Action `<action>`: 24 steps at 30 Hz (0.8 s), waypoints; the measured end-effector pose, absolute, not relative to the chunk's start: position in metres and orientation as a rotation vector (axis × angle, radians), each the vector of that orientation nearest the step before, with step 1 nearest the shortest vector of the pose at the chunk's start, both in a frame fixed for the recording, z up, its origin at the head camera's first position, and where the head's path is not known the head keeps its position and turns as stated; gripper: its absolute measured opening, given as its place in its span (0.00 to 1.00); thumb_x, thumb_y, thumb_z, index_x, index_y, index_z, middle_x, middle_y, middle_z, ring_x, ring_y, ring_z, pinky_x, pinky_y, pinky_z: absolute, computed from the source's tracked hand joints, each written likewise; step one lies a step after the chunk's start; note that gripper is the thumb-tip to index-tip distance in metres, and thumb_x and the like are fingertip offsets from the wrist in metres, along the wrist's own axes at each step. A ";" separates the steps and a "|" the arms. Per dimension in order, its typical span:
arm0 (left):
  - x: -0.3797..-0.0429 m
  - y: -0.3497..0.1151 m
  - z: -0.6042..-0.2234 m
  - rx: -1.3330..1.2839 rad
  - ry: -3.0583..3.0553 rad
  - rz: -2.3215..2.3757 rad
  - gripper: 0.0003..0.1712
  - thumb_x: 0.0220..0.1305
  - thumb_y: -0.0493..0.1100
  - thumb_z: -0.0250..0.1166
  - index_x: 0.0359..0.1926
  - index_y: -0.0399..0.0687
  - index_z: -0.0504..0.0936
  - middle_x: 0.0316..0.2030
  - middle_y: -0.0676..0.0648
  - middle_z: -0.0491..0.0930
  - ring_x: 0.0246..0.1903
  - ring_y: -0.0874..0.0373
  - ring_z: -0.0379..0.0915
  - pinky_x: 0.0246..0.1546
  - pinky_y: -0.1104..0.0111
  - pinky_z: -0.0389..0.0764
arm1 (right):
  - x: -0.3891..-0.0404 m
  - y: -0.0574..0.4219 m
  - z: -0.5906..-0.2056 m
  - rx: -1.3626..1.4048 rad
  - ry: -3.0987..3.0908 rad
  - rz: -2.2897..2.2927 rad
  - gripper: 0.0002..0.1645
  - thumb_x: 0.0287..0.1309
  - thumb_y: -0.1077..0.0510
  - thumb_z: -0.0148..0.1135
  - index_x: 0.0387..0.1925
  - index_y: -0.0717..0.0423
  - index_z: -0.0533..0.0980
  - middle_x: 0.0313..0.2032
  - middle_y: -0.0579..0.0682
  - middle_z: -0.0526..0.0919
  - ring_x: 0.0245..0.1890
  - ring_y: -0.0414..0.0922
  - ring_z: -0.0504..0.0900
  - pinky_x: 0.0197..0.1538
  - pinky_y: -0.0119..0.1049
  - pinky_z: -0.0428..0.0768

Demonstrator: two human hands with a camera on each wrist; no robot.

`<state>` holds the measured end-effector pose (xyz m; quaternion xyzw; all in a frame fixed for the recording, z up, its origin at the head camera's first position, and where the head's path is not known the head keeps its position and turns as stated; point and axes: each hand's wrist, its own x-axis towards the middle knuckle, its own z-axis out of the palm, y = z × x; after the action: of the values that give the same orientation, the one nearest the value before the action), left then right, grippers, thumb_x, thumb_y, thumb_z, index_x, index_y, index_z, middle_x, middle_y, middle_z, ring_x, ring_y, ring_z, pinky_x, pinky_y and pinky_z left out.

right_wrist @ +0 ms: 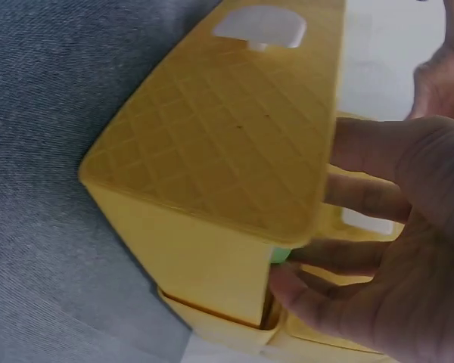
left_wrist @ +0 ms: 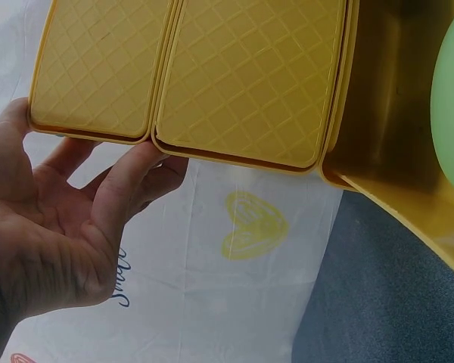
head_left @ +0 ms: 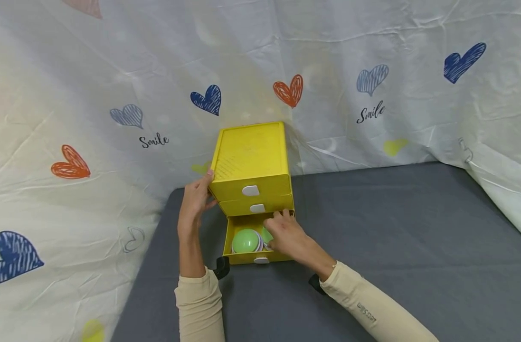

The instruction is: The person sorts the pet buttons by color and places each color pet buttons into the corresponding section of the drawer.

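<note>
A yellow drawer cabinet (head_left: 251,152) stands at the back, its bottom drawer (head_left: 239,258) pulled out. My left hand (head_left: 194,199) holds the cabinet's left side, thumb at the upper front corner and bent fingers against the side wall. In the drawer sit two round green domed pieces; the left dome (head_left: 245,241) shows pale rims beneath it, while the right dome (head_left: 266,236) is partly covered by my right hand (head_left: 288,232). That hand reaches over the drawer's right part, fingers spread and loosely bent close to the cabinet front. In the right wrist view, the drawer front partly hides the fingers.
Two closed drawers with white handles, an upper handle (head_left: 250,190) and a lower handle (head_left: 257,208), lie above the open one. Dark grey cloth (head_left: 371,237) covers the table. A white curtain (head_left: 243,57) printed with hearts hangs right behind the cabinet.
</note>
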<state>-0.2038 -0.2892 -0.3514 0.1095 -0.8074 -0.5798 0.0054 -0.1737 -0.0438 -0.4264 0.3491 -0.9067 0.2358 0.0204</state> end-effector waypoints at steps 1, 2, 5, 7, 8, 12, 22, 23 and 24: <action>-0.204 -0.289 -0.352 0.347 -2.528 -1.815 0.47 0.76 0.73 0.50 0.78 0.43 0.67 0.79 0.39 0.62 0.78 0.41 0.63 0.73 0.47 0.74 | -0.174 -0.044 -0.428 1.079 -2.824 0.722 0.13 0.49 0.61 0.84 0.32 0.58 0.83 0.28 0.53 0.77 0.31 0.50 0.67 0.37 0.38 0.64; -0.204 -0.289 -0.352 0.346 -2.529 -1.816 0.47 0.76 0.73 0.50 0.78 0.44 0.66 0.79 0.39 0.62 0.78 0.41 0.62 0.73 0.47 0.74 | -0.174 -0.043 -0.429 1.075 -2.836 0.701 0.14 0.49 0.61 0.84 0.32 0.58 0.84 0.28 0.53 0.78 0.31 0.50 0.68 0.37 0.38 0.65; -0.204 -0.289 -0.352 0.343 -2.525 -1.815 0.47 0.75 0.73 0.50 0.79 0.44 0.66 0.79 0.39 0.62 0.78 0.41 0.62 0.73 0.47 0.74 | -0.175 -0.042 -0.432 1.061 -2.873 0.645 0.16 0.48 0.59 0.85 0.34 0.58 0.84 0.29 0.52 0.79 0.30 0.50 0.70 0.37 0.40 0.69; -0.204 -0.289 -0.352 0.340 -2.520 -1.816 0.47 0.75 0.73 0.50 0.79 0.45 0.65 0.79 0.39 0.62 0.78 0.41 0.63 0.73 0.47 0.74 | -0.176 -0.042 -0.433 1.047 -2.893 0.632 0.15 0.50 0.59 0.84 0.34 0.58 0.83 0.29 0.52 0.79 0.29 0.49 0.72 0.37 0.40 0.71; -0.204 -0.289 -0.352 0.337 -2.518 -1.816 0.47 0.75 0.73 0.51 0.79 0.46 0.65 0.80 0.40 0.61 0.78 0.41 0.63 0.73 0.47 0.74 | -0.176 -0.042 -0.433 1.038 -2.902 0.634 0.14 0.51 0.59 0.83 0.33 0.58 0.82 0.29 0.53 0.79 0.29 0.49 0.72 0.36 0.40 0.71; -0.204 -0.289 -0.353 0.335 -2.525 -1.827 0.46 0.76 0.73 0.50 0.79 0.46 0.65 0.79 0.40 0.62 0.77 0.41 0.63 0.73 0.47 0.74 | -0.167 -0.042 -0.435 0.941 -2.765 0.687 0.09 0.58 0.61 0.77 0.33 0.57 0.82 0.34 0.56 0.78 0.30 0.50 0.71 0.33 0.39 0.73; -0.205 -0.290 -0.353 0.354 -2.506 -1.824 0.47 0.75 0.73 0.50 0.78 0.43 0.66 0.79 0.39 0.62 0.77 0.43 0.64 0.73 0.47 0.73 | -0.107 -0.054 -0.457 0.979 -2.290 0.476 0.08 0.61 0.62 0.73 0.28 0.53 0.80 0.22 0.45 0.79 0.19 0.38 0.75 0.20 0.28 0.73; -0.205 -0.290 -0.354 0.348 -2.510 -1.827 0.48 0.75 0.73 0.50 0.78 0.43 0.66 0.79 0.39 0.62 0.78 0.43 0.63 0.73 0.47 0.73 | -0.105 -0.055 -0.461 0.968 -2.317 0.425 0.09 0.61 0.63 0.73 0.28 0.54 0.80 0.22 0.45 0.79 0.18 0.39 0.75 0.19 0.28 0.73; -0.205 -0.289 -0.354 0.343 -2.514 -1.830 0.47 0.75 0.73 0.50 0.79 0.44 0.66 0.79 0.40 0.62 0.78 0.43 0.63 0.73 0.48 0.74 | -0.103 -0.056 -0.464 0.948 -2.338 0.364 0.08 0.61 0.62 0.73 0.29 0.54 0.81 0.22 0.46 0.80 0.18 0.39 0.76 0.19 0.29 0.74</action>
<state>-0.2048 -0.2890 -0.3540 0.1096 -0.8036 -0.5849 0.0065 -0.1033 -0.0565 -0.4643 0.3557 -0.8773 0.1367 0.2918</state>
